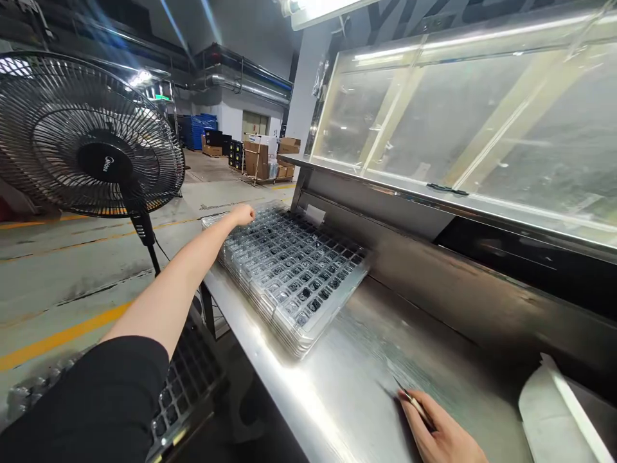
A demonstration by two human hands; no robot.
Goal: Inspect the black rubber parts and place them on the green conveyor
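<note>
My left hand [242, 214] reaches far out to the back left corner of a stack of clear plastic trays [289, 270], fingers curled on the stack's edge. The trays hold several small dark parts in a grid of pockets. They lie on a stainless steel bench [366, 360]. My right hand [441, 434] rests on the bench near the front edge, gripping thin tweezers [409, 399] whose tip points up and left.
A black standing fan [87, 135] is left of the bench. A black grid tray [187, 386] sits below the bench edge. A clear-windowed machine hood [463, 122] rises behind the bench. A white object [554, 411] lies at the right. Cardboard boxes [260, 157] stand far back.
</note>
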